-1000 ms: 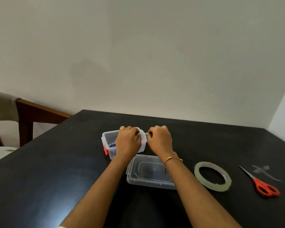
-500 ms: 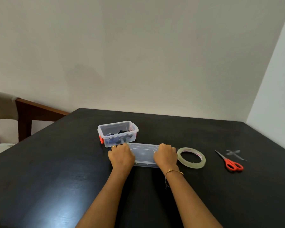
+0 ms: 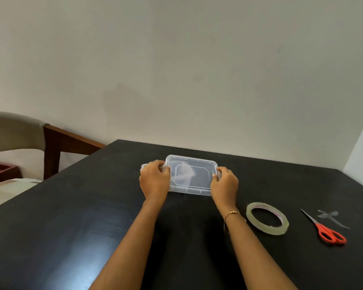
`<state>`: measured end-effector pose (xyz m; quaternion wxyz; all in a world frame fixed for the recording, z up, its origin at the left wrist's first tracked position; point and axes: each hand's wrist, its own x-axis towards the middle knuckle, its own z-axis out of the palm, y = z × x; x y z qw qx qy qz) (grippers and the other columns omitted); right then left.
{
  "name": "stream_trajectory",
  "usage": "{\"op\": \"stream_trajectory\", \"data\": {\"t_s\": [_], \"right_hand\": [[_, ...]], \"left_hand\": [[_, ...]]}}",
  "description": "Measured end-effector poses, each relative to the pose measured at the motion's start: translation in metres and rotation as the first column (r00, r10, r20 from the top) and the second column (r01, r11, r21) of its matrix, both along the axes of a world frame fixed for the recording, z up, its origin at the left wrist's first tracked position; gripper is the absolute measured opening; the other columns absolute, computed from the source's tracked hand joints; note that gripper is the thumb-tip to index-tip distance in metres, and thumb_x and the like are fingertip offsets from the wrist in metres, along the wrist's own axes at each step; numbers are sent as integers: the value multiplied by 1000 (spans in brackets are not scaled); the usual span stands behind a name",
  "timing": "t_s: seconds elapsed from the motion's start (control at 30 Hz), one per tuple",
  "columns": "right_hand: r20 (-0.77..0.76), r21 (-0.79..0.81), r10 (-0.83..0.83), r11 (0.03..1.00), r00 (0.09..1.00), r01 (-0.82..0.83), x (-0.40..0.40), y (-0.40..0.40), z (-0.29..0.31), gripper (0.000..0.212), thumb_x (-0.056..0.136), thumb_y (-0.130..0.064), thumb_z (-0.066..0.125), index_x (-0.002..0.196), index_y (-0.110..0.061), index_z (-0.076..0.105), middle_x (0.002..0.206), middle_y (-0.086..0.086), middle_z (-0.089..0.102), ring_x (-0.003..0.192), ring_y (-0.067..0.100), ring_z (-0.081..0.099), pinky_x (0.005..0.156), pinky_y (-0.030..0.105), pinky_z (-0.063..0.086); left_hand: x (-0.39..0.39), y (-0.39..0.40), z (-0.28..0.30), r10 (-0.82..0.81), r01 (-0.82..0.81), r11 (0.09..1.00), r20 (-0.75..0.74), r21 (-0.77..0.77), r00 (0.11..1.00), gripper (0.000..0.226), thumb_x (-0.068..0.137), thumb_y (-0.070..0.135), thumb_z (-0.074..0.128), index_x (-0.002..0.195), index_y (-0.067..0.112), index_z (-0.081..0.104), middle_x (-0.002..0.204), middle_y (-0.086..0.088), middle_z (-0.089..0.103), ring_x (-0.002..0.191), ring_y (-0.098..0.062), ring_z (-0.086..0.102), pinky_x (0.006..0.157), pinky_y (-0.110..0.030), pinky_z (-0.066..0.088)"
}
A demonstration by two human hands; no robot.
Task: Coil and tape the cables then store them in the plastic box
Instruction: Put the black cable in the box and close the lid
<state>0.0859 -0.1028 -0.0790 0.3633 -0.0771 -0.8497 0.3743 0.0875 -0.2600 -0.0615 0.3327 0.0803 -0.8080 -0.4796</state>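
The clear plastic lid (image 3: pixel 190 174) sits tilted over the clear plastic box, of which only a bit of rim (image 3: pixel 143 165) shows past my left hand. My left hand (image 3: pixel 154 181) grips the lid's left end with curled fingers. My right hand (image 3: pixel 224 184) grips its right end the same way. The cables are hidden under the lid and hands.
On the black table (image 3: pixel 71 216), a roll of clear tape (image 3: pixel 267 218) lies right of my right wrist. Orange-handled scissors (image 3: pixel 325 230) and scraps of tape (image 3: pixel 329 215) lie further right. A wooden chair (image 3: pixel 57 143) stands at the left.
Both hands picked the lid up from the table in front of the box and carried it up over the box. The camera view shifted slightly.
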Motion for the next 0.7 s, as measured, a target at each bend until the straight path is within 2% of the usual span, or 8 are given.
{"op": "stream_trajectory", "data": {"t_s": [0.1,0.27,0.4,0.53,0.7], "right_hand": [[-20,-40,47,998,999,-48,-24,-18,10,17,88,-5,55,101,2,63,107,17,61,95,25,58,75,21,43],[2,-53,131,990,991,-131,-61,-41,14,22,87,-1,53,105,3,65,109,18,61,98,27,59,78,19,42],[44,-61,196,979,980,-193,-86,-50,7,24,87,-1,54,108,2,65,111,16,61,101,26,59,81,19,43],[67,-86,186,980,980,-180,-98,-52,0,22,86,2,51,103,3,66,109,18,62,98,26,59,78,20,42],[103,-212,178,965,979,-153,-102,-55,-5,23,87,0,49,101,1,68,108,16,63,97,24,59,77,22,42]], "left_hand": [[-20,-24,6,12,-11,998,-12,66,1000,15,83,15,65,93,5,70,87,-6,68,77,-16,60,68,-25,47],[-41,-50,-2,43,-39,989,-29,142,999,16,83,17,68,93,5,69,80,3,59,74,-10,56,56,-9,36],[-52,-56,-17,63,-59,968,-7,244,998,12,84,14,66,91,5,69,80,0,62,67,-6,55,55,-10,38],[-55,-55,-23,55,-54,948,8,313,998,9,84,11,64,90,6,69,80,-1,63,64,-3,54,54,-11,39],[-60,-60,-27,49,-81,905,88,417,995,11,82,10,66,92,8,69,82,0,64,68,-6,56,55,-13,42]]}}
